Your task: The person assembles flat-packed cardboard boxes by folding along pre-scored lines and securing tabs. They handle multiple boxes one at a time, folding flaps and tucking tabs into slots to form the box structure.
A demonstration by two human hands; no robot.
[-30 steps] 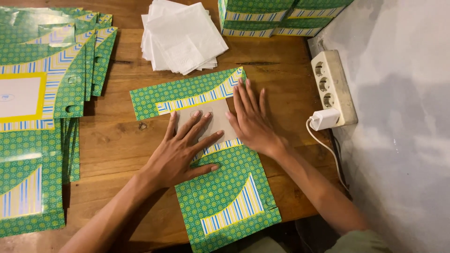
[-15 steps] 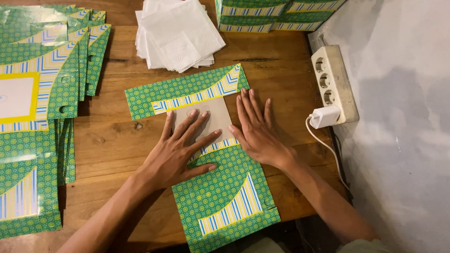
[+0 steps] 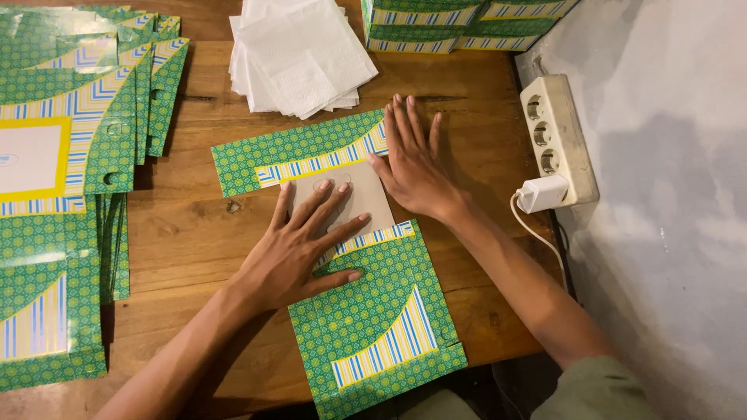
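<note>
While flat: green patterned carton (image 3: 373, 327) under hands.

The flat green-patterned cardboard box blank (image 3: 366, 327) in the middle of the frame looks like thin printed card with a slight sheen, and its bare grey-brown inner panel (image 3: 354, 198) is matt. The brown wooden table (image 3: 194, 233) is grainy, with knots and a dull finish. The stack of white paper napkins (image 3: 299, 54) at the upper middle looks soft and faintly textured. The cream plastic power strip (image 3: 556, 136) at the right is smooth, and the grey wall (image 3: 669, 194) beside it is rough and blotchy.
</note>
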